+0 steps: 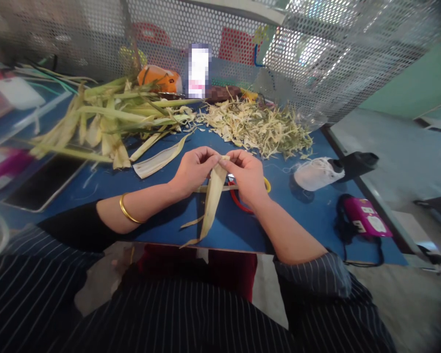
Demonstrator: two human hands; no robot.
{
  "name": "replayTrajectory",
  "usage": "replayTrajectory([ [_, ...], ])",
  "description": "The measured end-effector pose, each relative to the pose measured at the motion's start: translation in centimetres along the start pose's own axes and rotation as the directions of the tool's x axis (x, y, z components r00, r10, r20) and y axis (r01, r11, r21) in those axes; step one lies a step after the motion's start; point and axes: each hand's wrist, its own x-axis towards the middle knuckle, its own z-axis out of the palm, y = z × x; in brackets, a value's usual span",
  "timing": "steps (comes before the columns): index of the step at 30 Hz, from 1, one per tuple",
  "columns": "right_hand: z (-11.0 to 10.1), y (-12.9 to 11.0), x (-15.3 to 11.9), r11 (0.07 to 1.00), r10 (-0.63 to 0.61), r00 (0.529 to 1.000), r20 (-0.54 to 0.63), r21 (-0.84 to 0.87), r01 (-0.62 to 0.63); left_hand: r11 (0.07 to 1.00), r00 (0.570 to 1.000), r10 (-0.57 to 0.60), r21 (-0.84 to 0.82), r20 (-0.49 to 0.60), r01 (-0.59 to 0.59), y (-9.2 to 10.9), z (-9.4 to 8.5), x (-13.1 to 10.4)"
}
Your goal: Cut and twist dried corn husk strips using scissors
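Table top (308, 211): smooth blue laminate, matt with slight sheen. Leaf strip (212, 196) pinched between left hand (193, 169) and right hand (247, 175): dry, pale, fibrous, matt. Heap of shreds (257, 125) at 1 o'clock: rough, papery. Bangle (126, 210): polished gold-coloured metal. Screen (316, 44) at 12 o'clock: perforated metal, dull grey. Sleeves: striped woven cloth.

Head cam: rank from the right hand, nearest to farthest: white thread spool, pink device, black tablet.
From the right hand, which pinches a pale leaf strip:
1. White thread spool, to its right on the blue table.
2. Pink device, farther right, near the table's front edge.
3. Black tablet, far left, beyond the left hand.
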Motion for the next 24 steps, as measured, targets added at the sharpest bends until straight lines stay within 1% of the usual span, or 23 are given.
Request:
replayTrajectory([
  [1, 0.0, 0.1, 0.03, 1.0, 0.002, 1.0, 0.002, 0.015, -0.002, 1.0, 1.0, -0.003, 0.007, 0.002, 0.003, -0.14, -0.02, 0.02],
  [3, -0.04, 0.13, 0.02, 1.0, -0.024, 1.0, 0.001, -0.014, 0.024, 1.0, 1.0, -0.009, 0.018, 0.004, 0.009, -0.36, -0.02, 0.04],
  [7, -0.21, -0.23, -0.19, 0.975, -0.127, 0.992, 0.007, -0.181, 0.126, 1.0, 1.0, -0.031, 0.004, 0.004, 0.031, -0.27, 0.08, 0.04],
  [9, -0.27, -0.41, -0.32, 0.942, -0.208, 0.978, 0.023, -0.265, 0.206, 0.997, 0.998, -0.068, -0.033, 0.011, 0.068, -0.01, 0.16, 0.03],
  [12, -0.33, -0.49, -0.45, 0.877, -0.325, 0.944, 0.06, -0.353, 0.325, 0.99, 0.993, -0.118, -0.079, 0.025, 0.12, 0.33, 0.24, 0.02],
  [14, -0.33, -0.47, -0.46, 0.842, -0.37, 0.926, 0.077, -0.394, 0.369, 0.985, 0.989, -0.143, -0.099, 0.03, 0.145, 0.44, 0.24, -0.02],
  [16, -0.31, -0.43, -0.41, 0.839, -0.37, 0.927, 0.066, -0.404, 0.364, 0.981, 0.987, -0.156, -0.11, 0.03, 0.158, 0.46, 0.21, -0.1],
  [21, -0.22, -0.29, -0.11, 0.917, -0.272, 0.961, -0.051, -0.318, 0.242, 0.983, 0.989, -0.133, -0.121, 0.056, 0.139, 0.26, 0.17, -0.29],
  [24, -0.17, -0.11, -0.03, 0.939, -0.232, 0.971, -0.062, -0.274, 0.207, 0.989, 0.992, -0.113, -0.088, 0.047, 0.117, 0.13, 0.2, -0.28],
])
